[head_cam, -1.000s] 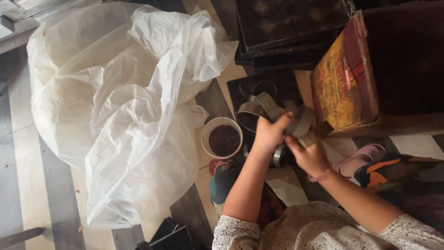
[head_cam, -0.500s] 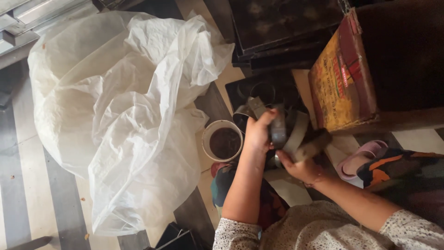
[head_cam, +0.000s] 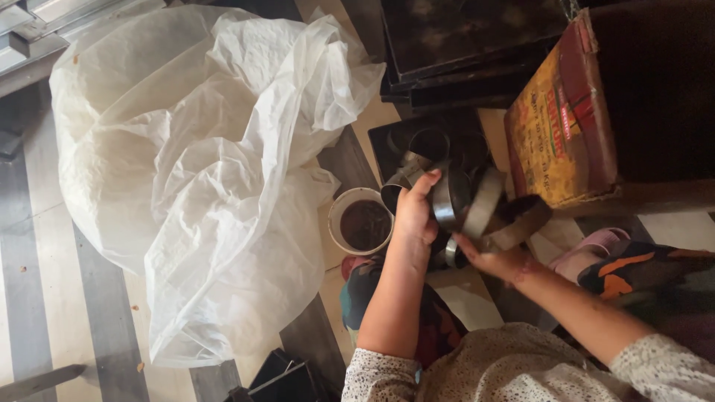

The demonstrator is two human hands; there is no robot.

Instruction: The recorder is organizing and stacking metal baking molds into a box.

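Left hand: the left hand (head_cam: 414, 216) is raised over the floor (head_cam: 45, 246), its fingers (head_cam: 424, 184) curled around a metal ring (head_cam: 445, 202), thumb up along the ring's left edge.
Right hand: the right hand (head_cam: 497, 260) sits lower and to the right, its fingers stretched towards a second metal band (head_cam: 484, 202) that leans against the first; whether they pinch it I cannot tell.
Rings: both are short, shiny cylinders, held on edge just above a dark tray (head_cam: 395, 141) that carries more rings (head_cam: 430, 143).
Bowl: a round white bowl (head_cam: 361, 221) with a dark brown filling stands on the floor just left of the left hand.
Plastic sheet: a large crumpled white plastic sheet (head_cam: 194, 164) covers the floor on the left, touching the bowl's side.
Box: a yellow and red cardboard box (head_cam: 560, 126) stands right of the rings, near them.
Trays: dark flat trays (head_cam: 469, 37) are stacked beyond the ring tray.
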